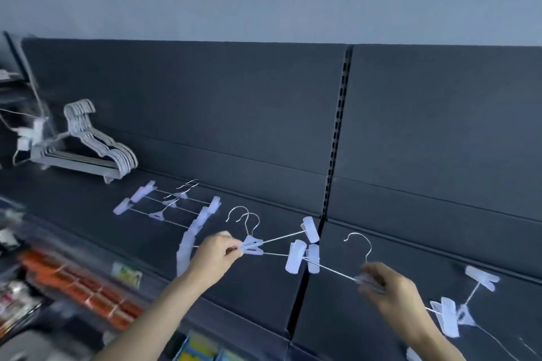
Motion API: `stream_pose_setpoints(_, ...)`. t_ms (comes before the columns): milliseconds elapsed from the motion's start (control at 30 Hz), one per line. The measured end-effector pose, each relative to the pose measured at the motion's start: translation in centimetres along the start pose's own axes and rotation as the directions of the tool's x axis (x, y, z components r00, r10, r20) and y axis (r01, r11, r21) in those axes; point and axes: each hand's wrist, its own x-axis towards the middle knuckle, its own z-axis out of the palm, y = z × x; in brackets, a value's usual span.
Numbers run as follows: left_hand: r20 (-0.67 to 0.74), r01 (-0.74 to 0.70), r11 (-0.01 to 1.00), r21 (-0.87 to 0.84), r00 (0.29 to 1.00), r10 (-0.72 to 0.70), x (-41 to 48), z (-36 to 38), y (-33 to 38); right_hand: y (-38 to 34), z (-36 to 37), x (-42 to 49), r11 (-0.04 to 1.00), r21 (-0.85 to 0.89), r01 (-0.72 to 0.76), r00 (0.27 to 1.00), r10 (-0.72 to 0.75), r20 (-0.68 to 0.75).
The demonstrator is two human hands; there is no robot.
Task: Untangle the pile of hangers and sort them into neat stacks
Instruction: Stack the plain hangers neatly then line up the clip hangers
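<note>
**Both hands on tangled clip hangers over a dark shelf**

The left hand (218, 252) has its grip pinched shut on the middle piece of two clip hangers (252, 245) held together, their wire hooks pointing up and far. The right hand (387, 287) has its grip closed around the middle of a third clip hanger (334, 269), whose hook rises above the fingers. The clips of these hangers bunch together between the two hands.

On the dark shelf (366, 316), far left, clip hangers lie in a row (167, 205). Farther left, a stack of white plain hangers (91, 146) leans near the back panel (234, 114). More loose clip hangers (466, 311) lie near right.
</note>
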Motion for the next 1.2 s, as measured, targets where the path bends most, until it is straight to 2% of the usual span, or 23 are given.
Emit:
stream_pose_setpoints(233, -0.004, 0.044, 0.999, 0.001, 0.999, -0.044, -0.1, -6.5, -9.7, -5.2, 7.7, 2.6, 0.998, 0.028, 0.049, 0.998, -0.050, 0.049)
stream_pose_setpoints(400, 0.068, 0.021, 1.000, 0.002, 0.997, -0.021, 2.2, -11.2, -19.1, -10.9, 16.2, 4.7, 0.996, 0.073, 0.051, 0.999, -0.051, -0.003)
stream_pose_setpoints(633, 0.170, -0.053, 0.994, -0.093, 0.983, 0.069, 5.1, -15.2, -29.8, -17.4, 29.8, 5.7, 0.994, 0.103, -0.035, 0.997, 0.042, -0.062)
stream_pose_setpoints(900, 0.234, -0.148, 0.979, -0.143, 0.956, 0.179, 8.1, -15.0, -33.2, -19.2, 35.1, 5.3, 0.993, -0.019, -0.119, 0.980, 0.114, -0.162)
stream_pose_setpoints(1067, 0.128, -0.224, 0.956, -0.190, 0.960, 0.251, 8.1, -14.8, -33.6, -20.1, 36.4, 5.3, 0.990, -0.055, -0.131, 0.967, 0.115, -0.226)
stream_pose_setpoints(1200, 0.083, -0.224, 0.936, -0.270, 0.964, 0.254, 7.8, -15.2, -32.7, -21.1, 36.5, 5.0, 0.996, -0.038, -0.079, 0.963, 0.066, -0.263)
